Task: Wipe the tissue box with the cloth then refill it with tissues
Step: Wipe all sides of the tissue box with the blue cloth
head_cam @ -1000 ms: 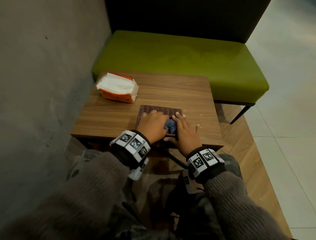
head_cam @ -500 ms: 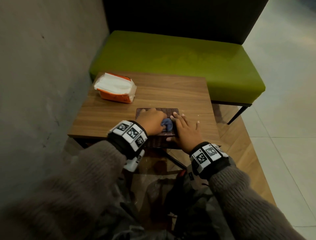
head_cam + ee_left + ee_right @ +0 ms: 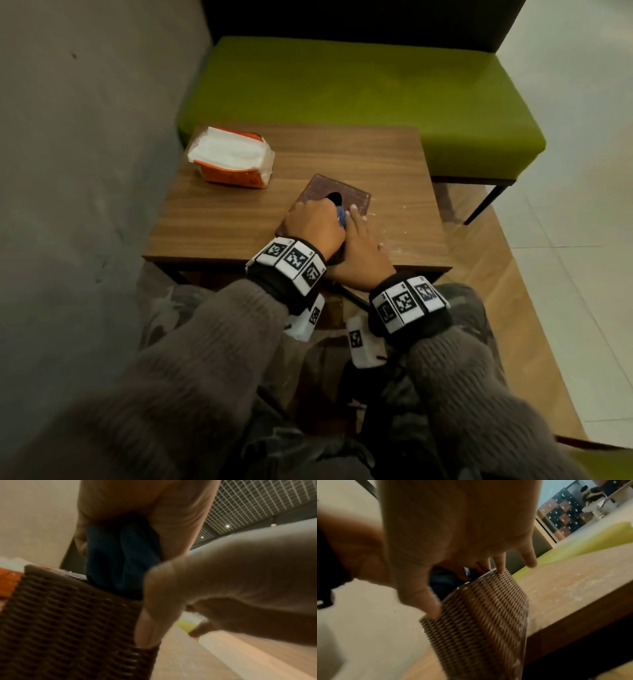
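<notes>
The brown woven tissue box (image 3: 346, 192) sits angled on the wooden table (image 3: 219, 233), its dark slot facing up. My left hand (image 3: 313, 224) grips a bunched blue cloth (image 3: 341, 215) and presses it on the box's near end. In the left wrist view the blue cloth (image 3: 120, 558) hangs from my curled fingers onto the woven box (image 3: 65, 622). My right hand (image 3: 361, 240) holds the box's right side. In the right wrist view its thumb (image 3: 428, 605) and fingers (image 3: 500, 563) clamp the woven box (image 3: 488, 608). An orange pack of white tissues (image 3: 233, 159) lies at the table's far left.
A green bench (image 3: 342, 99) stands directly behind the table. A grey wall (image 3: 85, 171) runs close along the left. White crumbs (image 3: 400, 240) speckle the table to the right of the box. Tiled floor (image 3: 565, 205) lies to the right.
The box has turned from lying square to the table's front edge to sitting angled, with its slot now showing. My left hand and the cloth have slid rightward, close against the right hand.
</notes>
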`<control>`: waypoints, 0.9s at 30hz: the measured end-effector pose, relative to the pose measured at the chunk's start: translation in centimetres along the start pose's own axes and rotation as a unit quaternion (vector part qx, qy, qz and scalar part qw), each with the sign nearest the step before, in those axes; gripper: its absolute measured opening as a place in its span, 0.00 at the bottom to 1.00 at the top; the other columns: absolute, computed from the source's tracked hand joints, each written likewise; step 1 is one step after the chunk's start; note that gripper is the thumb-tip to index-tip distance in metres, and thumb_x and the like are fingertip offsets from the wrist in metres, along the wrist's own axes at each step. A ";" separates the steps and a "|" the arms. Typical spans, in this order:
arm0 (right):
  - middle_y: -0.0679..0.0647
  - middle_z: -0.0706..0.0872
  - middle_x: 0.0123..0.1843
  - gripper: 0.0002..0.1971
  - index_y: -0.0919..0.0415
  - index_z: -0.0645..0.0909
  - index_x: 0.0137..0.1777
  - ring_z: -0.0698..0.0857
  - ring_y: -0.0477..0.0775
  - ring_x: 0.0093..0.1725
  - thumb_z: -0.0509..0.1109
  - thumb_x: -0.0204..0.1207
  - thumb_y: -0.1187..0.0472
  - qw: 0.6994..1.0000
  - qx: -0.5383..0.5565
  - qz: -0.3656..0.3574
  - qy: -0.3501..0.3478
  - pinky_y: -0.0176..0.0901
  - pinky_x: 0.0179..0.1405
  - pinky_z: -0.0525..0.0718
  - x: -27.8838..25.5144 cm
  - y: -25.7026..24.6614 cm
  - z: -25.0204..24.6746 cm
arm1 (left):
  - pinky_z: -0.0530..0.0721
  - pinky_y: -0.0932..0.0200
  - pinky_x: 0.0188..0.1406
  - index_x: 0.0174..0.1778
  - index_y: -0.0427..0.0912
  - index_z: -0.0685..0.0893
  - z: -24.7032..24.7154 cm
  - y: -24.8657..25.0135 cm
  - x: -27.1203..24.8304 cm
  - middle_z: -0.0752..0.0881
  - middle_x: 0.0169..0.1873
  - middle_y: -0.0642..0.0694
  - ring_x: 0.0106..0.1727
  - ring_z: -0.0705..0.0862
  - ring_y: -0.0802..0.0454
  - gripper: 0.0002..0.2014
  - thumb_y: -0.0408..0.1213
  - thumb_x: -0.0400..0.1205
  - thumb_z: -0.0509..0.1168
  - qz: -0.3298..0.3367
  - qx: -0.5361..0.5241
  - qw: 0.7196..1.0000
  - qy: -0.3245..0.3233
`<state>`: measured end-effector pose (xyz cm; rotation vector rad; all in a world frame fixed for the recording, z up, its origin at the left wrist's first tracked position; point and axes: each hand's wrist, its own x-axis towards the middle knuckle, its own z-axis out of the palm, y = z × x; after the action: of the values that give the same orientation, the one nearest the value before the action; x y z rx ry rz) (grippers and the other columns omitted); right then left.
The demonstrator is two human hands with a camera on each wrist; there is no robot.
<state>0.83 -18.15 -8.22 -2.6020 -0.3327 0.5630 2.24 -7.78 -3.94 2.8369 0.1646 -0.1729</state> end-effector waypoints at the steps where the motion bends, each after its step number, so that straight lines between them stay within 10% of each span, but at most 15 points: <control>1: 0.48 0.35 0.86 0.58 0.55 0.38 0.85 0.41 0.53 0.85 0.74 0.68 0.38 1.000 -0.007 -0.005 -0.007 0.72 0.79 0.50 0.1 0.2 -0.3 | 0.79 0.50 0.40 0.40 0.40 0.77 -0.1 -0.1 0.3 0.85 0.47 0.36 0.52 0.82 0.37 0.08 0.41 0.79 0.63 0.007 -0.002 1.000 -0.010; 9: 0.40 0.43 0.86 0.56 0.51 0.45 0.85 0.49 0.50 0.85 0.76 0.66 0.38 0.990 -0.126 -0.053 -0.028 0.73 0.77 0.47 0.5 1.7 -3.6 | 0.69 0.58 0.27 0.38 0.38 0.79 -3.9 -1.9 1.9 0.77 0.32 0.43 0.34 0.76 0.48 0.07 0.35 0.74 0.71 0.192 0.088 0.954 -0.215; 17: 0.39 0.41 0.86 0.55 0.48 0.44 0.85 0.45 0.50 0.85 0.78 0.67 0.45 0.990 -0.106 -0.062 -0.070 0.75 0.77 0.46 0.4 1.5 -4.1 | 0.75 0.48 0.43 0.29 0.50 0.72 -4.2 -1.9 2.4 0.74 0.31 0.52 0.43 0.73 0.49 0.13 0.35 0.74 0.68 0.296 0.231 0.902 -0.212; 20: 0.39 0.41 0.86 0.52 0.47 0.44 0.85 0.43 0.50 0.85 0.78 0.70 0.53 0.982 -0.141 -0.080 -0.096 0.77 0.76 0.45 0.7 1.2 -5.1 | 0.72 0.45 0.55 0.46 0.52 0.82 -4.2 -2.8 2.4 0.81 0.48 0.51 0.59 0.71 0.48 0.06 0.37 0.76 0.66 0.326 0.268 0.881 -0.216; 27: 0.48 0.39 0.87 0.57 0.57 0.41 0.85 0.40 0.52 0.85 0.74 0.67 0.37 0.995 -0.092 -0.030 -0.021 0.73 0.78 0.48 0.2 -0.4 -1.9 | 0.71 0.47 0.56 0.53 0.49 0.80 -2.1 -2.5 0.5 0.82 0.54 0.46 0.62 0.74 0.46 0.09 0.41 0.78 0.63 0.249 0.163 0.948 -0.116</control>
<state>1.75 -18.49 -6.56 -2.7492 -0.4954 0.5923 2.65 -4.75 -2.74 3.0332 -0.6847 -0.4517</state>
